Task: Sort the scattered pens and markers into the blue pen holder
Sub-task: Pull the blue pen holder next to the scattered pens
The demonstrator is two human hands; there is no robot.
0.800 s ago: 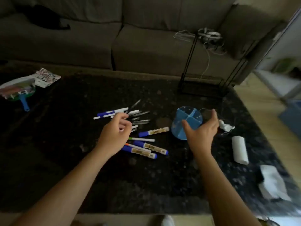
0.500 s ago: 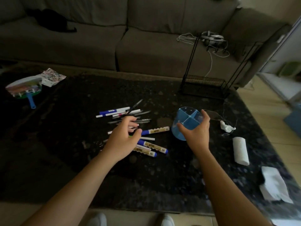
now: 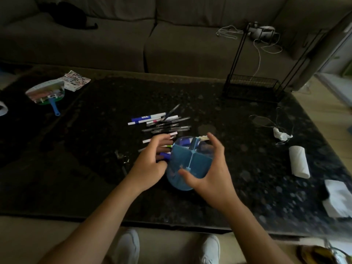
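The blue pen holder (image 3: 190,162), round with four compartments, is tilted with its open mouth toward me, above the dark table (image 3: 76,178). My right hand (image 3: 211,172) grips it, thumb on the near rim and fingers over the far side. My left hand (image 3: 150,162) is at its left edge, fingers spread over a few markers; a blue marker cap (image 3: 165,155) shows between fingers and thumb. A pile of pens and markers (image 3: 165,123) lies just beyond. A beige marker barrel (image 3: 203,138) pokes out behind the holder's rim.
A paper fan (image 3: 45,92) and a printed packet (image 3: 76,80) lie far left. A black wire rack (image 3: 253,86) stands back right. A tissue roll (image 3: 299,161), folded tissue (image 3: 337,201) and crumpled paper (image 3: 280,134) lie right. A sofa runs behind.
My right hand has lifted the blue holder from its spot and brought it left and toward me, tilted over the markers. My left hand stayed on the markers near it.
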